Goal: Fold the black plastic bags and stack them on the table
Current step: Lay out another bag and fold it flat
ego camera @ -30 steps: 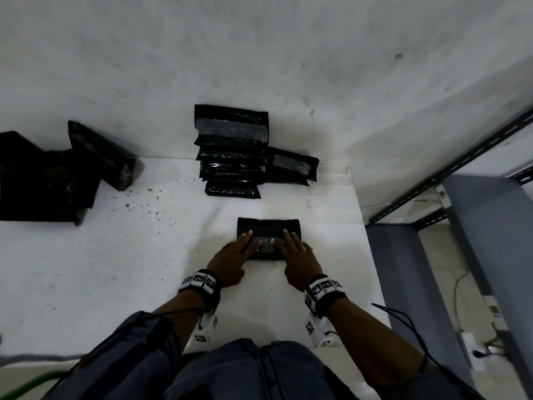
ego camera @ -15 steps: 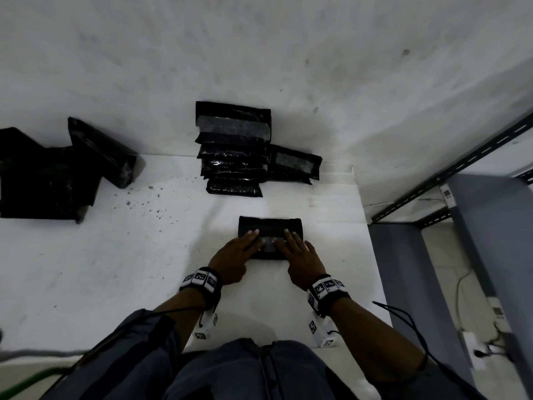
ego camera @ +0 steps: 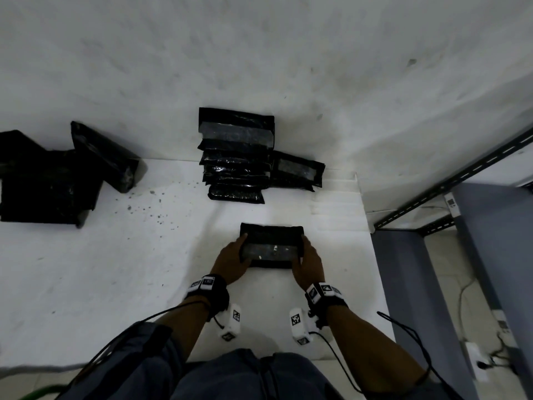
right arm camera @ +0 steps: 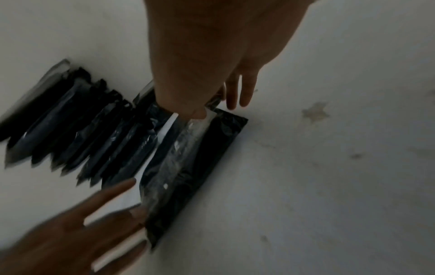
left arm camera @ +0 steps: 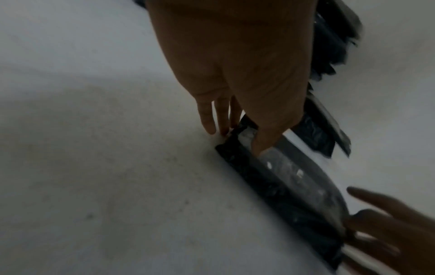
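Observation:
A folded black plastic bag (ego camera: pixel 271 246) lies on the white table (ego camera: pixel 115 269) just in front of me. My left hand (ego camera: pixel 233 255) pinches its left end, thumb on top and fingers down along the end (left arm camera: pixel 221 115). At the other end my right hand (ego camera: pixel 307 258) grips it the same way, thumb on top (right arm camera: pixel 200 109). A glossy strip of the bag (left arm camera: pixel 282 178) shows between the thumbs. Whether the bag is off the table I cannot tell. Behind it a stack of folded black bags (ego camera: pixel 235 157) leans against the wall.
One more folded bag (ego camera: pixel 294 171) lies to the right of the stack. A heap of unfolded black bags (ego camera: pixel 43 186) sits at the far left. The table ends at the right, beside a grey cabinet (ego camera: pixel 403 284) and a metal shelf frame (ego camera: pixel 461 174).
Both hands have left the top of the folded bag, where their fingers pressed flat near its middle. They have spread apart and taken hold of its two ends.

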